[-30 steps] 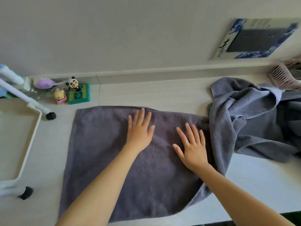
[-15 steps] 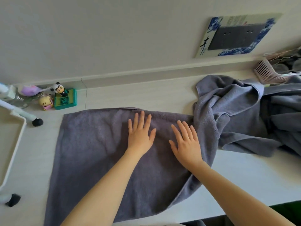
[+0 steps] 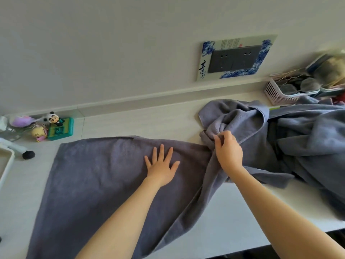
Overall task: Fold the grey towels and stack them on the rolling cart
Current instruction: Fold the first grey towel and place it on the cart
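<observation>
A grey towel (image 3: 97, 180) lies spread flat on the white table (image 3: 233, 217). My left hand (image 3: 162, 165) presses on it with fingers spread flat. At the towel's right end the cloth is bunched, and my right hand (image 3: 228, 152) grips that bunched grey fabric with curled fingers. A heap of more grey towels (image 3: 298, 139) lies crumpled to the right. The white rolling cart (image 3: 5, 161) shows only its tray corner and a black wheel at the far left edge.
Small toy figures and a green box (image 3: 56, 126) stand by the wall at the left. A pink basket (image 3: 280, 92) with odds and ends sits at the back right. A grey wall socket in a blue-patterned frame (image 3: 235, 58) is on the wall.
My right hand has left the flat towel, moved right and up, and curled round the bunched cloth. The left hand stays pressed on the towel. The view has shifted right.
</observation>
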